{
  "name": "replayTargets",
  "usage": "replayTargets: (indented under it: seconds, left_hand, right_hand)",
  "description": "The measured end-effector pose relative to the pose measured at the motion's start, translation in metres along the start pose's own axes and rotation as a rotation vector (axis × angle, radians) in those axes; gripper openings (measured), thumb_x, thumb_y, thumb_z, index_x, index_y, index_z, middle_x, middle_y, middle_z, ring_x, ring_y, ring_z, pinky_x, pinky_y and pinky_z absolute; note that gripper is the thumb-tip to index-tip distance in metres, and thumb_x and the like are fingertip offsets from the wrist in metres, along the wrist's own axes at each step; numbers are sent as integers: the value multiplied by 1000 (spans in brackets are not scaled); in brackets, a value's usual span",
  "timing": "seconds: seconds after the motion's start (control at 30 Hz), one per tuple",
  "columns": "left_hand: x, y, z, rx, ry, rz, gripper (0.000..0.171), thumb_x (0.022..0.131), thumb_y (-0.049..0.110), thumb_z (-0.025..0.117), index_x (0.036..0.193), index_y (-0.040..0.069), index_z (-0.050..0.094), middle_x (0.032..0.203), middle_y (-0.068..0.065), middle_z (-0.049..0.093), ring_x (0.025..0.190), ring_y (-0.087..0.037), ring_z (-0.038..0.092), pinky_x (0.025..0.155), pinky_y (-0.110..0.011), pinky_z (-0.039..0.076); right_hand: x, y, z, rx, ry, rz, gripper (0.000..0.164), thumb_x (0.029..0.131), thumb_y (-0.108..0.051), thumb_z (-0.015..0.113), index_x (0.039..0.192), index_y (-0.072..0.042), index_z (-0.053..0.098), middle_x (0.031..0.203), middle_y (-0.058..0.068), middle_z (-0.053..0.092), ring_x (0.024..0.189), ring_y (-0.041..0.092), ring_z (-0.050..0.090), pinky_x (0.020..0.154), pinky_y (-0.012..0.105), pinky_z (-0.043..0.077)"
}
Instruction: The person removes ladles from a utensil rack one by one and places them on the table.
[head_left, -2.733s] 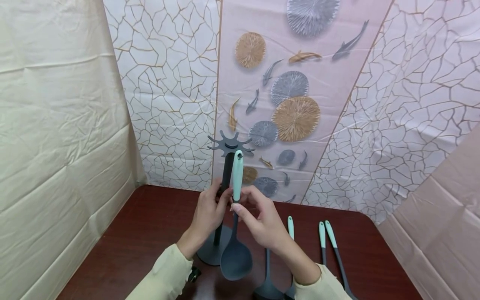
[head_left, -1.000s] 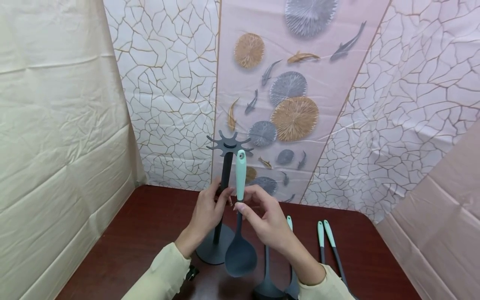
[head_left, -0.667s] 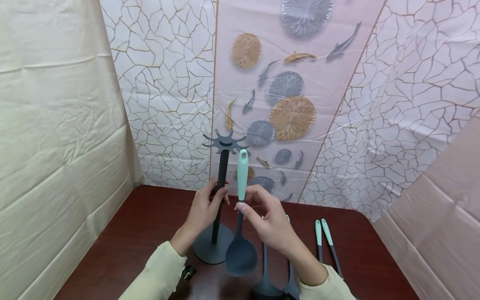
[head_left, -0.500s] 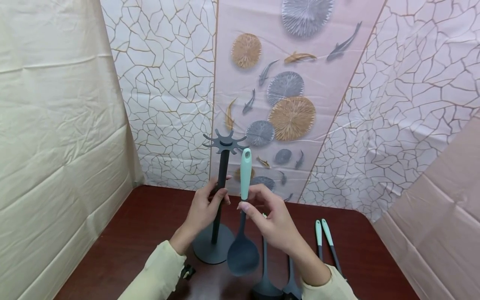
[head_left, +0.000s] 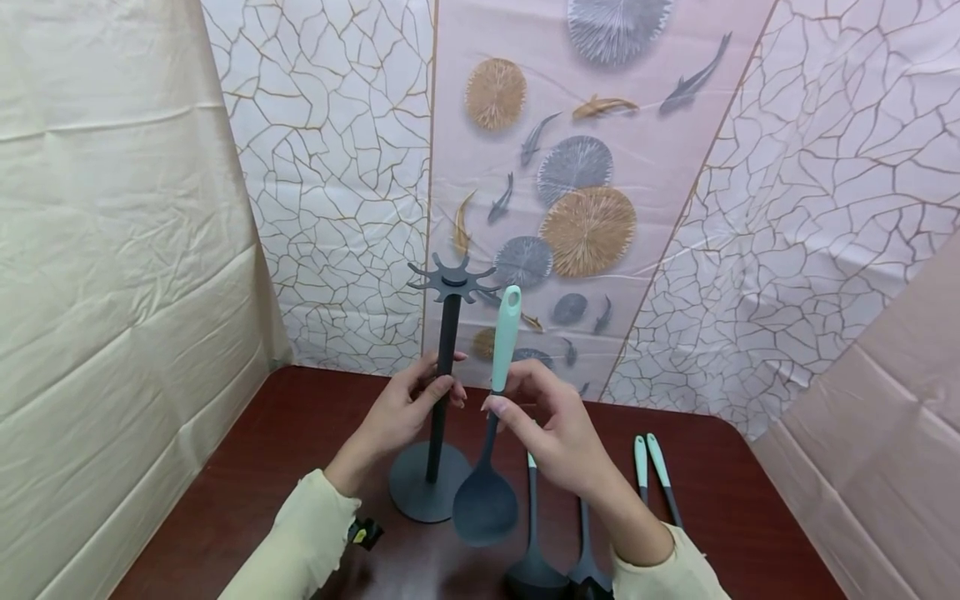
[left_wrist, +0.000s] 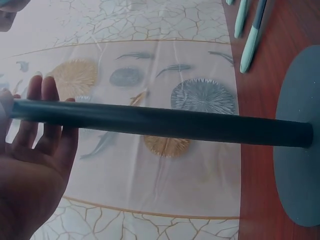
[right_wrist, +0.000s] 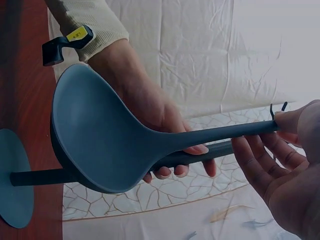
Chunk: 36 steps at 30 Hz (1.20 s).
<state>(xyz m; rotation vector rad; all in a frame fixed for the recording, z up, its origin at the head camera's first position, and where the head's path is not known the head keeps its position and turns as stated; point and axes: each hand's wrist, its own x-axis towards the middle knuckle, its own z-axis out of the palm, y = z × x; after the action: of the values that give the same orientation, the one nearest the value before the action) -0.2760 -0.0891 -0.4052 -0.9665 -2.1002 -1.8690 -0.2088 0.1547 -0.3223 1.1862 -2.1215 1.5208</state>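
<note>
A dark grey utensil stand point(head_left: 448, 342) rises from a round base point(left_wrist: 297, 180), with a ring of hooks point(head_left: 453, 280) at its top. My left hand point(head_left: 405, 404) grips the pole midway up, thumb on the near side and fingers behind it. In my right hand point(head_left: 558, 429) is a ladle point(head_left: 485, 506), pinched at its dark neck just under the mint handle point(head_left: 507, 337). The ladle hangs bowl down, leaning slightly, right of the pole; its handle end is near hook height. In the right wrist view the ladle bowl point(right_wrist: 95, 135) overlaps the pole.
Two more dark utensils, one with a broad rounded head point(head_left: 534, 573) and one beside it point(head_left: 587, 562), lie right of the stand. Two mint handles point(head_left: 641, 462) lie farther right, partly behind my sleeve. Cloth walls point(head_left: 337, 208) enclose the dark red table point(head_left: 247, 500).
The ladle has shifted right, away from the pole, and its handle now leans more to the right. My left hand keeps its grip on the stand.
</note>
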Motion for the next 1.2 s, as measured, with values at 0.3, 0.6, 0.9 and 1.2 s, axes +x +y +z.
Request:
replayTargets:
  seconds: [0.3, 0.6, 0.9, 1.2]
  left_hand:
    - [0, 5, -5, 13, -14, -18, 30, 111, 17, 58, 140, 23, 62, 99, -6, 74, 97, -31, 74, 85, -45, 59]
    - [-3, 3, -5, 32, 26, 9, 25, 110, 16, 60, 134, 19, 64, 97, -7, 75, 94, -31, 74, 81, -43, 59]
    - [-5, 2, -3, 66, 127, 18, 23, 108, 14, 64, 131, 18, 67, 93, -6, 75, 90, -28, 76, 76, -42, 59]
    - [-6, 1, -6, 128, 204, -4, 23, 107, 18, 66, 130, 22, 65, 92, -4, 76, 85, -20, 75, 70, -42, 58]
  right_hand:
    - [0, 2, -6, -7, 8, 8, 27, 102, 3, 67, 123, -12, 63, 99, 6, 72, 80, 21, 73, 71, 39, 63]
    - [-3, 4, -9, -21, 19, 9, 25, 102, 2, 67, 123, -12, 63, 99, 5, 72, 78, 20, 71, 72, 38, 62]
    - [-3, 5, -9, -18, 25, 15, 25, 102, 1, 67, 123, -12, 63, 99, 6, 72, 77, 26, 71, 72, 38, 62]
    - [-5, 6, -9, -5, 33, 22, 24, 102, 2, 66, 122, -11, 63, 99, 9, 73, 80, 23, 72, 71, 38, 63]
